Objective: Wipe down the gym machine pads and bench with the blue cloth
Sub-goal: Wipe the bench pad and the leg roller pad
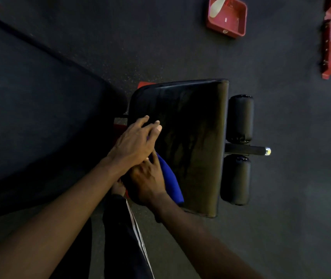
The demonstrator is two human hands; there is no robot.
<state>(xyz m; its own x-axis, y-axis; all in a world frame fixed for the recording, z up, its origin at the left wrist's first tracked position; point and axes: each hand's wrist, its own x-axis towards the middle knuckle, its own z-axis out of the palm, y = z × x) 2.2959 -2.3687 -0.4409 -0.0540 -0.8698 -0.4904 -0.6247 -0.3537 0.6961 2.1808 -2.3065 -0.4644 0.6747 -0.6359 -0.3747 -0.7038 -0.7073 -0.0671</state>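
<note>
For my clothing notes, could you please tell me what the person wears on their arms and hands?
Nothing: the left hand and right hand are bare, without gloves, rings or a watch in view, and both forearms show no sleeves. The only clothing visible is dark trousers with white side stripes.

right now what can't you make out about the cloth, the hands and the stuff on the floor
Head view only:
- Blue cloth: mostly covered by the left hand and right hand, so its full size and any grip on it are hidden.
- Flat pad: dim light; streaks show, wet or dry unclear.
- Red tray: its top is cut off by the frame edge, and the white object inside is too blurred to name.
- Red frame: cut off at the right edge.
</note>
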